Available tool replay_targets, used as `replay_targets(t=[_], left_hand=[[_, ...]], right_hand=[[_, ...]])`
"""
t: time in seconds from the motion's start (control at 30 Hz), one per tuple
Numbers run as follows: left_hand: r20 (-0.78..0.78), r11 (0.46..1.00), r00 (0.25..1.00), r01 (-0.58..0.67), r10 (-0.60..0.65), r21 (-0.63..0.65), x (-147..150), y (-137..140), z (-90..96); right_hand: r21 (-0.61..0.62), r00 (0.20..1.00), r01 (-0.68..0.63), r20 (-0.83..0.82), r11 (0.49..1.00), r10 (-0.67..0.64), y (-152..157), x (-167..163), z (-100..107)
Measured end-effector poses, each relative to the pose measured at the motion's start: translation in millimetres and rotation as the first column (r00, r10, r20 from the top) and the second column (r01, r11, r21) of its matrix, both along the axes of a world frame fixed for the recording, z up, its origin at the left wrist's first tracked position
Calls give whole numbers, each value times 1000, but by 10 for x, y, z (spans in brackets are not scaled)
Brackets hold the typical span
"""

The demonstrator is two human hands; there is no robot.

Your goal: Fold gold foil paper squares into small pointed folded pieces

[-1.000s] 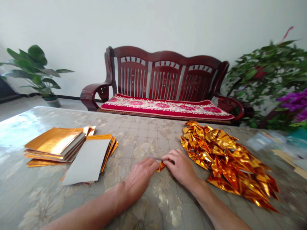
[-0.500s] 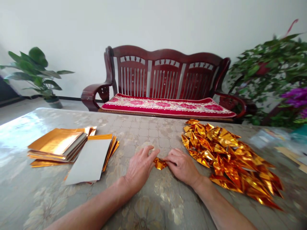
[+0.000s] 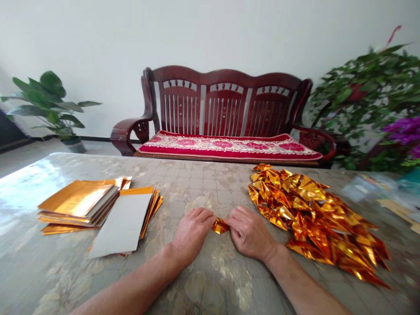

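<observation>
Between my hands, low over the table, is a small piece of folded gold foil paper, shiny and creased. My left hand has its fingers closed on the paper's left end. The right end is pinched by my right hand, fingers curled in; both ends of the paper are hidden by my fingers. To the right of my right hand spreads a heap of folded gold foil pieces with pointed ends. Left of my left hand lies a fanned stack of foil paper sheets, its top sheet grey side up.
A thicker stack of gold foil sheets lies at the left on the patterned table cover. Clear plastic bags and tan card strips are at the far right. Behind the table stands a dark wooden bench.
My left fingers, which were raised and spread, have come down and closed on the paper's left end. My right fingers are curled in more tightly. The view has tilted slightly.
</observation>
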State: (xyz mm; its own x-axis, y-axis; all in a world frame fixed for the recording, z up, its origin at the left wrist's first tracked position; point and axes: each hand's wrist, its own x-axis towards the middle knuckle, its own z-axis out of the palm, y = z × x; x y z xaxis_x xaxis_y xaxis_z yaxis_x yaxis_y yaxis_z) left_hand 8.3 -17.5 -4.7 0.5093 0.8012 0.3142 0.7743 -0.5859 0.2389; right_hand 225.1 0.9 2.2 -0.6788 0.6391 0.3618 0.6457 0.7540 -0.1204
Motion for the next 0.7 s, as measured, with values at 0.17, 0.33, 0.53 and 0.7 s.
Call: replay_targets(t=[0.17,0.33,0.53,0.7], left_hand=[[58,997,997,-46,49,-56,27,24,21],[39,994,995,-89,91,-57,47,84,22],[-71,995,994,-82,86,55,48,143,-14],[-155,994,988,-5,22,110,19,115,1]], right_hand=[[10,999,14,-30,1000,-14,11,0,-16],[51,998,23,-55,998,-20,32,-8,-48],[81,997,9,-74,997,-3,39,-17,-67],[75,999,-15,-50,997,18,39,-16,-62]])
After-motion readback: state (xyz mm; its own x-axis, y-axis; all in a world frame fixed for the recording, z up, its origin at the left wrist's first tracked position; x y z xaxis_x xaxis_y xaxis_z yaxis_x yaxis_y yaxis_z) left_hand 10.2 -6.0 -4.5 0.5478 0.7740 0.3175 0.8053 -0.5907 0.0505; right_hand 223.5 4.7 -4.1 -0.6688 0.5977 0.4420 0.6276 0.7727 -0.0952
